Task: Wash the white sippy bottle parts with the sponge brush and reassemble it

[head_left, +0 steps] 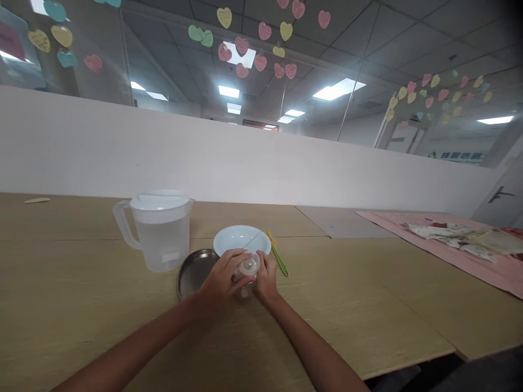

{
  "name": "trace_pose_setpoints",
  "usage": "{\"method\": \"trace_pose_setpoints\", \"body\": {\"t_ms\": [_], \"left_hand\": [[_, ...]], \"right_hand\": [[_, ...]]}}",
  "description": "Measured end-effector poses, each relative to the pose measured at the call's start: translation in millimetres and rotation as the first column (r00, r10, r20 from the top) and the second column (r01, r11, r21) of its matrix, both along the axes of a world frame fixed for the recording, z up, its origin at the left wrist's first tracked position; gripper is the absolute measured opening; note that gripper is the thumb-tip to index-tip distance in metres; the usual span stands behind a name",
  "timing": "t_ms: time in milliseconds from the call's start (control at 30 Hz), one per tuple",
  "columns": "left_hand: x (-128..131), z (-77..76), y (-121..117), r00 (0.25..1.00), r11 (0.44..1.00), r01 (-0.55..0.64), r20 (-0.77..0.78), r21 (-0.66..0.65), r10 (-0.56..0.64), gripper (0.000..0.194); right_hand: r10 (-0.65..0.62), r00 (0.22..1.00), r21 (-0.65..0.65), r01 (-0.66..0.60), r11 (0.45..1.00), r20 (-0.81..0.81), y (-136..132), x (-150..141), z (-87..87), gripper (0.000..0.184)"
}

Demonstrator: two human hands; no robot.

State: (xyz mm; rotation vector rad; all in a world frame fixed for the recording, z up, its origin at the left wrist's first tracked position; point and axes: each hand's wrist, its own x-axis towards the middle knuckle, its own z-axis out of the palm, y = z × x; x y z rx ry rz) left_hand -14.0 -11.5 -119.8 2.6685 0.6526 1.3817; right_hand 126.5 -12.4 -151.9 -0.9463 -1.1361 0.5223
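Both hands are closed round a small clear baby bottle (249,265), whose pale teat faces up towards me. My left hand (224,275) wraps it from the left, fingers over the far side and thumb on the near side. On the right, my right hand (266,276) grips it with bent fingers. The lower part of the bottle is mostly hidden. Just behind the hands is a white bowl (235,237). A round steel tray (194,272) lies beside my left hand, partly covered by it. Right of the bowl rests a green-handled brush (281,262) with a yellow head.
A lidded clear plastic pitcher (163,239) with liquid inside stands at the left behind the tray. A pink cloth (441,258) with papers and other items covers the table's right end. The wooden table (347,305) meets a low white wall (245,169) with glass above.
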Motion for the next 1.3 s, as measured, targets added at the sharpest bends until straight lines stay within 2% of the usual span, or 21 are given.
{"method": "trace_pose_setpoints", "body": {"t_ms": [67, 167, 233, 300, 333, 400, 467, 533, 567, 667, 733, 800, 900, 1000, 1067, 1167, 1233, 1300], "left_hand": [[1, 3.4, -3, 1.0, 0.998, 0.021, 0.013, -0.057, -0.021, 0.041], [4, 12.0, -11, 0.996, 0.971, 0.06, 0.072, -0.23, -0.045, 0.037], [7, 20.6, -15, 0.981, 0.92, 0.101, 0.193, -0.379, -0.028, 0.037], [9, 31.7, -16, 0.931, 0.86, 0.157, 0.363, -0.486, 0.035, 0.037], [9, 37.6, -14, 0.897, 0.847, 0.173, 0.435, -0.503, 0.075, 0.038], [9, 48.0, -6, 0.857, 0.872, 0.122, 0.494, -0.474, 0.149, 0.043], [8, 52.9, 7, 0.887, 0.92, -0.028, 0.414, -0.391, 0.203, 0.05], [7, 50.2, 21, 0.95, 0.942, -0.137, 0.228, -0.306, 0.213, 0.048], [6, 46.2, 27, 0.972, 0.947, -0.155, 0.126, -0.281, 0.197, 0.044], [5, 30.2, 40, 0.992, 0.94, -0.115, -0.094, -0.321, 0.089, 0.041], [2, 22.8, 45, 0.985, 0.91, -0.093, -0.17, -0.404, 0.025, 0.047], [-3, 21.7, 46, 0.972, 0.878, -0.086, -0.232, -0.471, -0.029, 0.051], [-11, 31.0, 43, 0.957, 0.862, -0.071, -0.277, -0.502, -0.083, 0.048], [-13, 47.9, 34, 0.964, 0.845, -0.038, -0.243, -0.533, -0.11, 0.04], [-10, 60.4, 24, 0.974, 0.805, 0.03, -0.165, -0.592, -0.158, 0.038], [-6, 76.5, 5, 0.948, 0.726, 0.167, -0.092, -0.668, -0.304, 0.044], [-4, 82.8, -6, 0.922, 0.743, 0.2, -0.134, -0.639, -0.364, 0.05], [-4, 84.8, -13, 0.915, 0.795, 0.171, -0.207, -0.581, -0.348, 0.056]], "right_hand": [[-0.014, 1.0, 0.0, 0.014, 1.0, 0.0, 1, 0, -0.7, 0.037], [-0.047, 0.999, -0.011, 0.047, 0.999, 0.005, 3, 0, -1.9, 0.038], [-0.062, 0.998, -0.023, 0.063, 0.998, 0.029, 3, 1, -2.5, 0.039], [-0.074, 0.995, -0.029, 0.076, 0.997, 0.069, 4, 1, -2.7, 0.04], [-0.081, 0.993, -0.029, 0.084, 0.996, 0.085, 3, 0, -2.6, 0.04], [-0.089, 0.991, -0.022, 0.092, 0.995, 0.101, 3, 0, -2.0, 0.04], [-0.095, 0.99, -0.011, 0.096, 0.995, 0.103, 2, 0, -1.0, 0.039], [-0.095, 0.99, -0.006, 0.096, 0.995, 0.105, 2, 0, -0.3, 0.039], [-0.095, 0.99, -0.005, 0.096, 0.995, 0.108, 2, 0, -0.2, 0.039], [-0.097, 0.988, 0.002, 0.097, 0.995, 0.123, 2, 1, -1.0, 0.039], [-0.097, 0.987, 0.004, 0.097, 0.995, 0.132, 3, 1, -1.9, 0.039], [-0.097, 0.986, 0.0, 0.098, 0.995, 0.135, 3, 1, -2.5, 0.039], [-0.095, 0.987, -0.005, 0.097, 0.995, 0.13, 2, 1, -2.5, 0.039], [-0.094, 0.987, -0.007, 0.096, 0.995, 0.127, 2, 1, -2.0, 0.038], [-0.089, 0.987, -0.007, 0.091, 0.996, 0.132, 2, 2, -1.6, 0.038], [-0.073, 0.988, -0.007, 0.075, 0.997, 0.133, 1, 1, -1.6, 0.039], [-0.068, 0.991, -0.014, 0.07, 0.997, 0.116, 1, 1, -2.1, 0.04], [-0.076, 0.993, -0.028, 0.079, 0.996, 0.092, 1, 0, -2.8, 0.041]]}}
